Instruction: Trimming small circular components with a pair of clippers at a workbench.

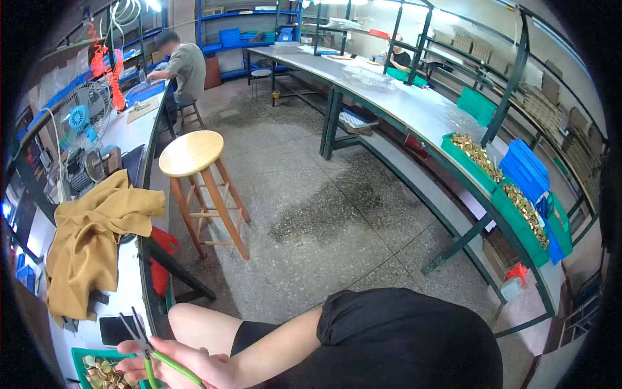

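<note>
At the lower left, my right hand holds a pair of pliers with slim dark jaws and green handles. The jaws point up and stand apart, with nothing visible between them. The handles rest across the palm and fingers. Close beneath the hand, a green bin holds small brass-coloured metal pieces, and some fingers overlap it. A dark flat rectangular object lies on the bench just behind the pliers. My left hand is out of view.
A mustard cloth is heaped on the left bench, near a fan. A wooden stool stands on the floor. Green bins of metal pieces line the right bench. One person sits at the left bench, another farther back.
</note>
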Demonstrator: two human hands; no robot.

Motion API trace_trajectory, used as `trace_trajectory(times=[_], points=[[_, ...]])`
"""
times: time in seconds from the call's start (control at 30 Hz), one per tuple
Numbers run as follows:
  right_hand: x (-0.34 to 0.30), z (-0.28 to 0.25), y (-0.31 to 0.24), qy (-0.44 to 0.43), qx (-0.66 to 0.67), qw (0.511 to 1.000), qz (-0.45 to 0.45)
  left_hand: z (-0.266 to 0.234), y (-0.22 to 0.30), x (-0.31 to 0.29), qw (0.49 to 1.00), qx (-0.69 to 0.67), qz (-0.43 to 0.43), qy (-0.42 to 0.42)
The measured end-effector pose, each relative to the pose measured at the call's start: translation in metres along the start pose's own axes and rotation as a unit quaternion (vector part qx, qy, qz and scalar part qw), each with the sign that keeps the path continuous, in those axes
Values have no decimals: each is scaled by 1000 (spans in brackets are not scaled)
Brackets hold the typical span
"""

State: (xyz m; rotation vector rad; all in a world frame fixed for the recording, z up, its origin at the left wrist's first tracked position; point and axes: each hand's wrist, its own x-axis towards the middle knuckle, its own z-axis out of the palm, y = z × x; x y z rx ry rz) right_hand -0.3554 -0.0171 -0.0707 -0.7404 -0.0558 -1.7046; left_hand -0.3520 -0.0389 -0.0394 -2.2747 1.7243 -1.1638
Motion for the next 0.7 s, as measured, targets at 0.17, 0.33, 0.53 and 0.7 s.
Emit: trace_trajectory(times=[0.17,0.33,0.53,0.7], points=[[23,21,-32,3,4,1000,-8,-18,-9,-2,995,-59,40,75],[40,36,-21,-12,109,993,51,-13,-39,-7,966,157,-18,206],[36,38,-18,-37,183,966,180,20,-74,-45,-117,955,33,270],[33,55,12,-124,187,956,189,29,-110,-38,-117,946,34,299]])
